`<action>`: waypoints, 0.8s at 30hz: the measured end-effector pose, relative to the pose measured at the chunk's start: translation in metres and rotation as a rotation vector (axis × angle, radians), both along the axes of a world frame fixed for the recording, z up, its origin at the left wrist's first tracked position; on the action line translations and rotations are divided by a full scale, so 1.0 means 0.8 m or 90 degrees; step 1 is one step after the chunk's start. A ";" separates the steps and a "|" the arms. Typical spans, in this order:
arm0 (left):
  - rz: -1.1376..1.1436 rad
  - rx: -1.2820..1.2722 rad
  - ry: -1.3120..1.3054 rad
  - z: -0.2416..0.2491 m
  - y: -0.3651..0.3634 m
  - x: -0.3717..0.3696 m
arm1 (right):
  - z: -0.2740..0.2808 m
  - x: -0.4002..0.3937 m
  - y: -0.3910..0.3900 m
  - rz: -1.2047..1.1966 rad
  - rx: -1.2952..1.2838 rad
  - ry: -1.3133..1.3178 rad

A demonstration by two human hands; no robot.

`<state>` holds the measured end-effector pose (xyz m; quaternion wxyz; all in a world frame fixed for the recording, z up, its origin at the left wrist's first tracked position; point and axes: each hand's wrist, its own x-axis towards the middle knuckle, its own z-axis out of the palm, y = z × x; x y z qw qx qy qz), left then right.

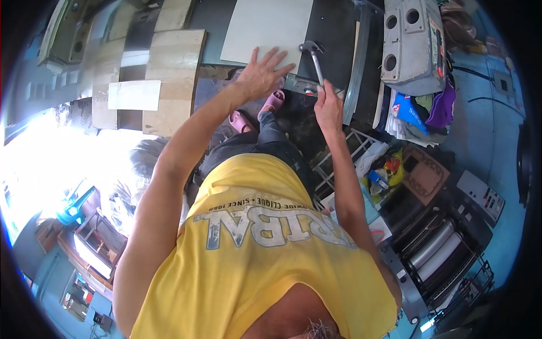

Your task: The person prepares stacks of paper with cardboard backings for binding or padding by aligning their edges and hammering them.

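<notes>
Under and ahead of the open left hand [263, 74] lies a plain, off-white, rectangular flat sheet [268, 25]; the right hand [329, 108] grips a silver-coloured claw hammer [316, 63] with shiny metal head.

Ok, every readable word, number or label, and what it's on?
"TRIBAL": yellow shirt, upside down
"WIDE CLIQUE • SINCE": same shirt, smaller line; its start and the number at its end aren't clear
Too small or blurred to read: white lettering on the blue packet, marks on the brown board
</notes>
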<state>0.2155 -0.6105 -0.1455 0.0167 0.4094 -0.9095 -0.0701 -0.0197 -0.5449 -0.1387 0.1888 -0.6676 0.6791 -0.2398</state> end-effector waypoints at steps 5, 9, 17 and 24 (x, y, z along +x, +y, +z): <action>0.012 -0.002 0.021 -0.014 0.021 0.002 | 0.038 -0.001 0.028 -0.030 0.138 -0.010; 0.013 -0.007 0.005 -0.016 0.021 0.003 | 0.040 0.007 0.035 -0.031 0.075 -0.017; -0.012 0.001 0.024 -0.013 0.020 0.011 | 0.046 0.004 0.023 0.001 -0.009 0.026; -0.018 0.008 0.029 -0.019 0.021 0.011 | 0.065 0.018 0.018 0.015 0.173 0.081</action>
